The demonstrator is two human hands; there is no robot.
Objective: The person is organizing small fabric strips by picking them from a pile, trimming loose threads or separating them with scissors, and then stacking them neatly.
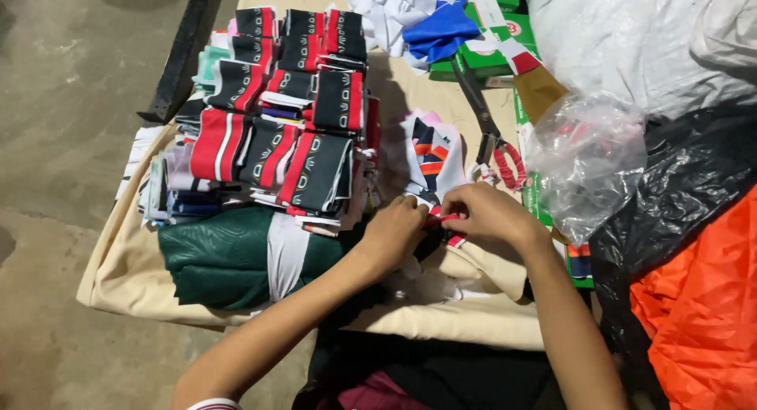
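Pinching a red strip [443, 218], both hands [441, 221], cream cloth-covered table [118, 276], bare concrete floor [71, 87].

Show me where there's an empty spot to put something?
Bare cloth lies left of the green fabric, and a strip between the stacks and scissors. It is crowded around both hands and the bags.

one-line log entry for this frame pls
left hand: pinching red strip | right hand: on same strip | scissors: idle on table | folded cloth stacks: left of hands
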